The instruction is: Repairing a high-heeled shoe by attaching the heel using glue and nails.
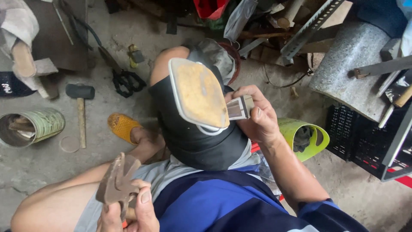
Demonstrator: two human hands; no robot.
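A shoe with a worn tan sole rests sole-up on my raised knee, over a black cloth. My right hand grips its block heel from the right, thumb across the heel's end. My left hand, low at the bottom left near my thigh, holds a brown metal hammer head by its handle, apart from the shoe.
On the concrete floor at left lie a black mallet, a green tin can lying on its side, black scissors and a yellow slipper on my foot. A green plastic container, a black crate and a stone slab stand at right.
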